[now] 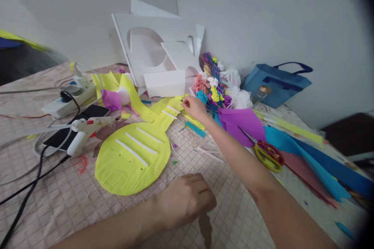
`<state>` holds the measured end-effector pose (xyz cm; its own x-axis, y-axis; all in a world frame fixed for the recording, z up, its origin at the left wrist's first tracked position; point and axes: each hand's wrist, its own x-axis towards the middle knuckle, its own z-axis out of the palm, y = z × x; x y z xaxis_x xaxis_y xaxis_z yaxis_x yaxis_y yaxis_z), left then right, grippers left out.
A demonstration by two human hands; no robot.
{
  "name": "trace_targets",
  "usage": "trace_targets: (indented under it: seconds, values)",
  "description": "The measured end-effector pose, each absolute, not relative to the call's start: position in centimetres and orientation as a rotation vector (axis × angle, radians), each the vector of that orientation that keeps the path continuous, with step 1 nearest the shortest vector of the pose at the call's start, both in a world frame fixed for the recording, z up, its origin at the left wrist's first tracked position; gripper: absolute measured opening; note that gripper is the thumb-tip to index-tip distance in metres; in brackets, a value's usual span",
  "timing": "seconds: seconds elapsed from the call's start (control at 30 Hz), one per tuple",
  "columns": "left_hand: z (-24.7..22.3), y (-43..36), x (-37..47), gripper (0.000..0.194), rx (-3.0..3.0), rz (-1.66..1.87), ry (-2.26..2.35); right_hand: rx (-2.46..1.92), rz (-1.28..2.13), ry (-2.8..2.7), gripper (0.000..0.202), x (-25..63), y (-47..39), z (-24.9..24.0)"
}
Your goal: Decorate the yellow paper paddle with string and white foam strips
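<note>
A yellow paper-covered, guitar-like shape (117, 175) lies flat, with white strips (142, 143) across its round body and two more on its neck. At the far end of the neck, my right hand (196, 108) is closed in a pinch. Something small and dark shows at its fingertips, too small to name. My left hand (187, 200) is curled closed over the table, right of the round body; its palm side is hidden. Loose white strips (210, 155) and a blue paper piece (195, 128) lie near my right forearm.
A white glue gun (87, 130) rests by a black phone (95, 112), cables and a power strip (70, 99) at left. White foam boards (140, 62) lean on the wall. Paper flowers (209, 89), scissors (267, 155), purple paper (239, 124) and a blue bag (280, 85) are right.
</note>
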<state>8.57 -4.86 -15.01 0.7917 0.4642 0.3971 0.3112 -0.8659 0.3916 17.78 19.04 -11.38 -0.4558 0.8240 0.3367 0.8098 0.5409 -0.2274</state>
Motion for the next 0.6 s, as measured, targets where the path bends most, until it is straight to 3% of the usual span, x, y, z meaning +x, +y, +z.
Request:
trace_targets:
  seconds: [0.6]
  values:
    - [-14.8, -4.9, 8.5, 0.015, 2.683, 0.682, 0.623, -1.314, 0.109, -2.455, 0.010, 18.2, 18.7, -12.9]
